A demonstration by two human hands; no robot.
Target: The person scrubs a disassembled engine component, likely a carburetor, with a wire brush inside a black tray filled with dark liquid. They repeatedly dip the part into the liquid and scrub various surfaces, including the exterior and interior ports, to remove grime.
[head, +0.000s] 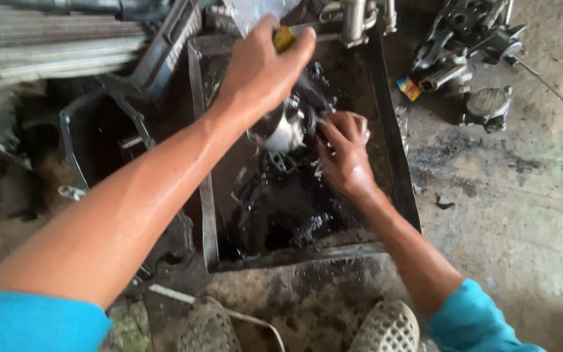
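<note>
— Gripping what, over there?

— Closing the left hand around a yellow-handled tool, fingers wrapped tight, near the tray's far edge. Pinching with the right hand, fingertips curled onto a dark metal engine part, though exactly how firmly, hard to tell.

— Looking like what, that part?

— Shining pale silver in the middle, blackened and oily round the rim, wet all over. Sitting in the far half of the metal tray, between both hands, partly hidden under the left wrist.

— And around it?

— Pooling black oily liquid toward the tray's near edge. Lying beyond the tray's right edge, on the stained concrete floor, a greasy engine assembly. Standing at the tray's left edge, a dark open box. Showing below the near edge, two woven sandals.
</note>
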